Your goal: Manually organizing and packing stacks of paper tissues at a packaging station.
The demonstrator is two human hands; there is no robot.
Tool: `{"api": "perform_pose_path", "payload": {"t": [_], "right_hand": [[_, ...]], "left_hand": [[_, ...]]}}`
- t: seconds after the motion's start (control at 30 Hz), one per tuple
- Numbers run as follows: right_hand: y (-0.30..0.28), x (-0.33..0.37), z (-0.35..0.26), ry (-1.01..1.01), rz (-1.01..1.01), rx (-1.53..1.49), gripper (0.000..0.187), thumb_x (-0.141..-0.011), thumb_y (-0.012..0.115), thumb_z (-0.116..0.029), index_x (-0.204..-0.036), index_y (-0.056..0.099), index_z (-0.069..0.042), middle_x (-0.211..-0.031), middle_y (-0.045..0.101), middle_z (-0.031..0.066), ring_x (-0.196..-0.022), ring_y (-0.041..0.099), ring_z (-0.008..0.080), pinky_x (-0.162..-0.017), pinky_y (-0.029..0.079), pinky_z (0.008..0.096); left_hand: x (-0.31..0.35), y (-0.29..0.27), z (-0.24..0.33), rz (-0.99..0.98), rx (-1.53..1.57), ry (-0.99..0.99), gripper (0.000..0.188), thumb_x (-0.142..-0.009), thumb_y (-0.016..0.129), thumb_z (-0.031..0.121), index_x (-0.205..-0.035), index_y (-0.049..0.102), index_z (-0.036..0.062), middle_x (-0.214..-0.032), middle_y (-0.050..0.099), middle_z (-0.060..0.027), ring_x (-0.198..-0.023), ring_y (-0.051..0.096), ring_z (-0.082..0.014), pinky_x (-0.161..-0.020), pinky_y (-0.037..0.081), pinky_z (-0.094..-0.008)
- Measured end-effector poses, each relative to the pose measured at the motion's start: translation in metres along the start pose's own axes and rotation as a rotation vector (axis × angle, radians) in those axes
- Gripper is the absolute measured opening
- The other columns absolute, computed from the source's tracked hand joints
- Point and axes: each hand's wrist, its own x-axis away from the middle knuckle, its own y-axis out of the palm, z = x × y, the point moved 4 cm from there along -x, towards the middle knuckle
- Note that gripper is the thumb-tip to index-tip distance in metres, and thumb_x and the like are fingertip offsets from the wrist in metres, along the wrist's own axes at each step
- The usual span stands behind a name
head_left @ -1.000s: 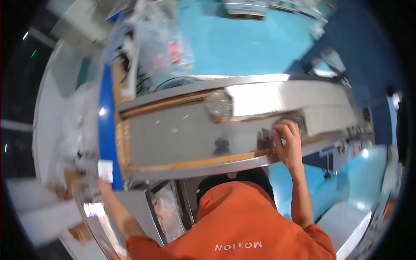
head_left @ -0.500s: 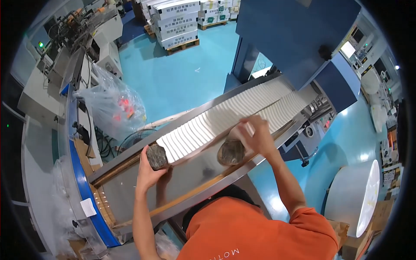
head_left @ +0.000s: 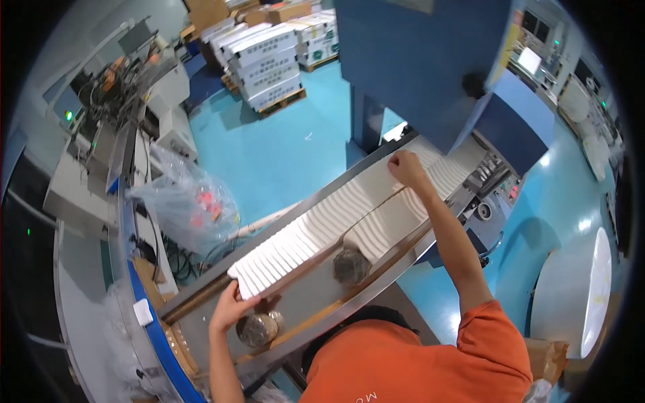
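Left hand (head_left: 232,307) grips the near end of the white sheet row (head_left: 336,218); right hand (head_left: 405,168) presses clenched on its far end. Row appears gathered but not lifted; two round wrapped bundles (head_left: 256,328) lie beside the left hand.

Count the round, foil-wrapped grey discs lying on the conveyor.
2: one round foil-wrapped grey disc beside the left hand, another mid-belt at the white stack's edge. Others may be hidden.

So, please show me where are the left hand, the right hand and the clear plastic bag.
left hand (head_left: 232,310), head view, back of the hand
right hand (head_left: 405,166), head view, knuckles
clear plastic bag (head_left: 188,208), head view, middle of its side
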Motion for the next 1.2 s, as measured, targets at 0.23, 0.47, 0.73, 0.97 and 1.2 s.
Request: {"api": "perform_pose_path", "payload": {"t": [0.23, 0.47, 0.73, 0.97, 1.2], "right_hand": [[0.041, 0.007, -0.071, -0.028, -0.052, 0.648, 0.023, -0.086, 0.057, -0.012, -0.107, 0.061, -0.004, -0.105, 0.063, 0.012, -0.1, 0.063, 0.029, -0.076, 0.053, 0.0425], [0.038, 0.029, -0.1, 0.087, -0.973, -0.098, 0.065, -0.078, 0.072, -0.057, -0.103, 0.063, 0.002, -0.107, 0.067, 0.0191, -0.092, 0.067, 0.032, -0.073, 0.052, 0.0384], [0.049, 0.052, -0.09, -0.043, -0.834, -0.369, 0.1, -0.062, 0.076, -0.073, -0.118, 0.063, 0.008, -0.116, 0.064, 0.0271, -0.109, 0.061, 0.0365, -0.095, 0.045, 0.0359], [-0.012, 0.066, -0.158, 0.035, -0.749, -0.413, 0.082, -0.07, 0.074, -0.066, -0.107, 0.069, 0.008, -0.092, 0.07, 0.0161, -0.089, 0.064, 0.0234, -0.082, 0.049, 0.0362], [-0.012, 0.168, -0.297, -0.125, -0.739, -0.746, 0.05, -0.083, 0.074, -0.016, -0.124, 0.054, 0.006, -0.109, 0.066, 0.0119, -0.097, 0.064, 0.019, -0.085, 0.052, 0.0324]], "left_hand": [[0.015, -0.01, -0.035, 0.236, 0.059, -0.009, 0.075, -0.08, 0.078, 0.014, -0.142, 0.038, 0.0029, -0.132, 0.053, -0.0092, -0.118, 0.054, -0.0217, -0.092, 0.05, -0.0361], [0.02, -0.015, -0.022, 0.304, -0.05, -0.073, 0.067, -0.099, 0.049, 0.051, -0.142, 0.042, -0.0006, -0.136, 0.052, -0.0151, -0.124, 0.05, -0.0257, -0.1, 0.045, -0.0402], [-0.023, 0.016, -0.016, 0.351, 0.334, -0.193, 0.053, -0.081, 0.072, 0.025, -0.129, 0.053, 0.0121, -0.109, 0.063, -0.0093, -0.091, 0.064, -0.0299, -0.063, 0.055, -0.0495], [0.039, 0.007, 0.032, 0.399, 0.467, 0.17, 0.05, -0.082, 0.076, 0.016, -0.127, 0.055, 0.0083, -0.114, 0.065, -0.0026, -0.103, 0.063, -0.0157, -0.076, 0.055, -0.0346], [0.232, -0.033, -0.027, 0.747, 0.558, 0.287, 0.068, -0.076, 0.083, 0.017, -0.132, 0.047, 0.0027, -0.118, 0.061, -0.0051, -0.106, 0.059, -0.0148, -0.089, 0.05, -0.0322]]}}
